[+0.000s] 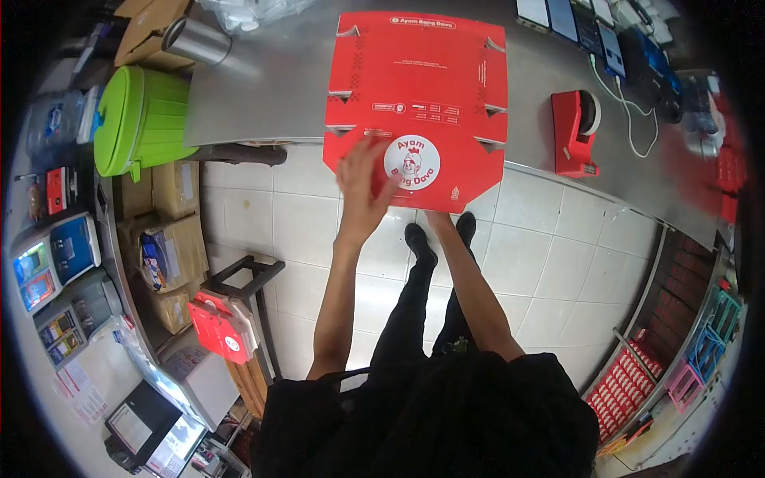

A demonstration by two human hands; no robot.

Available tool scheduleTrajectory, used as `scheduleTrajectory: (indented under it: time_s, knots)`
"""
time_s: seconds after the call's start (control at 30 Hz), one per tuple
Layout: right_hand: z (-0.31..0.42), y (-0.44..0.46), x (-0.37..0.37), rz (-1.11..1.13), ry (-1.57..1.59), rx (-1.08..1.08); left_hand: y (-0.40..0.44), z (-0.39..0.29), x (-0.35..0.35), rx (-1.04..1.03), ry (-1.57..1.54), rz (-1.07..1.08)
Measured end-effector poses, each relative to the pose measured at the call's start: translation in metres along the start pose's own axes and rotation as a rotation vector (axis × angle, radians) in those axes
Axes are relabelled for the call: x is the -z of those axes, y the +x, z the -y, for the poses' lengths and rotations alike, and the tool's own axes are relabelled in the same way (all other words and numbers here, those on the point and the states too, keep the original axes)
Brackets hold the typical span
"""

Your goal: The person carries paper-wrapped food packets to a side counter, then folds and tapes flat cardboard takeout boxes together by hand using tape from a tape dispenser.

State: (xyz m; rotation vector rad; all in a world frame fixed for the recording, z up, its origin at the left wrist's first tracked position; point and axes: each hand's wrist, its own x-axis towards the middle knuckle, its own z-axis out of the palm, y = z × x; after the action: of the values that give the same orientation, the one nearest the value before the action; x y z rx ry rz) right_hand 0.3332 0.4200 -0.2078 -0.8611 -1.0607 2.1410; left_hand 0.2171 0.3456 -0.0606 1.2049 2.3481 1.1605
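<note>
A red unfolded cardboard food box (414, 72) with a round white "Ayam Bang Dava" logo lies on the metal table, its near flap reaching past the edge. My left hand (365, 187) is over the left part of that flap beside the logo, fingers apart and slightly blurred; whether it touches the cardboard I cannot tell. Beneath the near edge of the flap goes my right hand (437, 216), with only the wrist end showing and its fingers hidden by the cardboard.
A red tape dispenser (567, 135) stands right of the box on the metal table (279, 88). Several phones (562, 20) with white cables lie at the back right. At left are a metal cup (197, 41) and green lidded bin (143, 119). Folded red boxes (219, 327) sit on a stool.
</note>
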Motion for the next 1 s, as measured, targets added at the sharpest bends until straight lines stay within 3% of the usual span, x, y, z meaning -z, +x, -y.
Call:
scheduleTrajectory:
  time_s: [0.1, 0.13, 0.2, 0.27, 0.33, 0.43, 0.57, 0.67, 0.83, 0.93, 1.0]
  knots:
    - [-0.014, -0.009, 0.018, -0.012, 0.168, -0.071, -0.02, -0.008, -0.005, 0.2, -0.076, -0.608]
    - [-0.016, -0.013, 0.028, -0.013, 0.228, -0.094, -0.029, -0.012, -0.01, 0.419, -0.287, -0.678]
    - [0.0, -0.023, 0.054, 0.027, -0.282, -0.361, -0.051, -0.016, -0.029, 0.86, -0.721, -0.786]
    - [0.02, -0.048, 0.065, -0.067, -0.453, -0.249, -0.074, -0.006, -0.051, 0.964, -1.399, -0.367]
    - [0.055, -0.071, 0.063, -0.225, -0.617, -0.066, -0.061, -0.018, -0.068, 0.871, -1.623, -0.267]
    - [0.117, -0.084, 0.039, -0.339, -0.654, 0.092, -0.043, -0.016, -0.079, 0.903, -1.58, -0.408]
    - [0.167, -0.067, 0.02, -0.306, -0.741, 0.353, -0.038, -0.04, -0.062, 0.838, -1.331, -0.582]
    - [0.208, -0.046, 0.013, -0.299, -0.796, 0.284, -0.039, -0.056, -0.029, 0.749, -1.121, -0.653]
    - [0.26, -0.008, -0.041, -0.042, -0.403, -0.369, -0.037, -0.098, 0.071, 0.389, -0.768, -0.733]
    - [0.268, 0.023, -0.063, 0.169, 0.019, -0.588, -0.035, -0.148, 0.131, 0.308, -0.474, -0.622]
    - [0.284, 0.026, -0.088, 0.27, 0.301, -0.688, -0.033, -0.192, 0.167, 0.208, -0.193, -0.435]
